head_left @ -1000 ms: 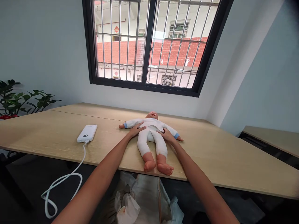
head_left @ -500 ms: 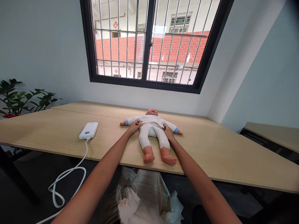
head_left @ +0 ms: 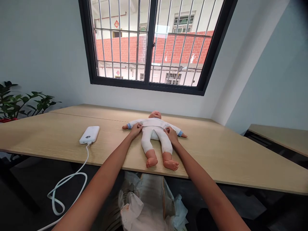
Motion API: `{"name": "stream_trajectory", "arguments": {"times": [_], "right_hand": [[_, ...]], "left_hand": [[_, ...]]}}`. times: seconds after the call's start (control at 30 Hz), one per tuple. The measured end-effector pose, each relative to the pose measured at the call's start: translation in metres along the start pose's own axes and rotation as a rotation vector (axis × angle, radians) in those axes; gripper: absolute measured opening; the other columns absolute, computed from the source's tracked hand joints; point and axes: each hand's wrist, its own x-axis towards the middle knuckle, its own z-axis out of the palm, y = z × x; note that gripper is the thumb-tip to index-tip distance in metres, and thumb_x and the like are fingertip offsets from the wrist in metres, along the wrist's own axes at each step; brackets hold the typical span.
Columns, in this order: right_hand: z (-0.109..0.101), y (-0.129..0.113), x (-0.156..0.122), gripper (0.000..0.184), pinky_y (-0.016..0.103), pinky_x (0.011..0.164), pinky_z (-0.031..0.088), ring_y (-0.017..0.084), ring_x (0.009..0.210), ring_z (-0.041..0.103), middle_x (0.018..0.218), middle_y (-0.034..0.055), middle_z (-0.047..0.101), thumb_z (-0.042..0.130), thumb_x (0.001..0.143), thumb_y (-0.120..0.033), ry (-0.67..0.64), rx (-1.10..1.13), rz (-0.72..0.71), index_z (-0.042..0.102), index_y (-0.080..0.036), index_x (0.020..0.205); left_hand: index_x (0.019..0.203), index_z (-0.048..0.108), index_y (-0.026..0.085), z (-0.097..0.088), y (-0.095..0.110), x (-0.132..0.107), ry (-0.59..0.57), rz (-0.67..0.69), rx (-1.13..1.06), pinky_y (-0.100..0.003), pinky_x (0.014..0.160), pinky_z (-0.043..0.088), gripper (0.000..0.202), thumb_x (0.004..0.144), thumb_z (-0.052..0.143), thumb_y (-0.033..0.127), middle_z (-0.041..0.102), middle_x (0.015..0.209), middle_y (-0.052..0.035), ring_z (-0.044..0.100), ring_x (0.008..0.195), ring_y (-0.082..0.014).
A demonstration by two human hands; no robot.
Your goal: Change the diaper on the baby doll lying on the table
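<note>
Your left hand [head_left: 136, 130] lies open and flat and your right hand's [head_left: 171, 134] pinch cannot be confirmed, both steadying the waist of the white-suited vinyl baby doll [head_left: 154, 134], lying on its back on the pale wood-grain table [head_left: 216, 157], well apart from the white rectangular power bank [head_left: 89, 134].

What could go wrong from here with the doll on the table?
The baby doll has its feet close to the front edge of the table, so drawing it toward you with your left hand and right hand might tip it over. The power bank sits near your left arm and its white cable drapes over the edge, so a wide sweep could snag it.
</note>
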Motion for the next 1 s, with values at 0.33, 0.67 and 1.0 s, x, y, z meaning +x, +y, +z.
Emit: {"name": "stream_trajectory", "arguments": {"times": [0.33, 0.67, 1.0], "right_hand": [[-0.011, -0.007, 0.008, 0.024, 0.034, 0.088, 0.039, 0.023, 0.093, 0.062, 0.101, 0.0131, 0.070, 0.050, 0.092, -0.029, 0.040, -0.209, -0.059, 0.063, -0.012, 0.103], [-0.094, -0.057, -0.164, 0.025, 0.033, 0.085, 0.043, 0.021, 0.090, 0.061, 0.093, 0.0078, 0.067, 0.050, 0.094, -0.041, 0.226, -0.103, -0.588, 0.062, -0.019, 0.096], [-0.057, 0.031, -0.281, 0.075, 0.020, 0.039, 0.027, 0.009, 0.039, 0.042, 0.052, 0.0018, 0.055, 0.027, 0.084, -0.080, -1.049, 0.369, 0.608, 0.063, -0.016, 0.073]], "left_hand": [[0.085, 0.047, 0.019, 0.002, 0.073, -0.024, 0.313, 0.073, 0.151, -0.030, 0.084, 0.043, 0.012, 0.083, 0.057, 0.013, 0.058, 0.091, -0.0037, 0.055, 0.082, -0.0147], [0.109, 0.061, 0.024, -0.031, 0.121, -0.290, -0.773, 0.777, 0.474, -0.038, 0.105, 0.036, 0.028, 0.084, 0.068, 0.034, 0.068, 0.097, -0.0042, 0.061, 0.097, -0.0207], [0.115, 0.060, 0.020, -0.026, 0.074, -0.316, -0.666, 0.843, 0.761, -0.031, 0.088, 0.046, 0.030, 0.089, 0.049, 0.011, 0.071, 0.075, -0.0016, 0.063, 0.068, -0.0163]]}}
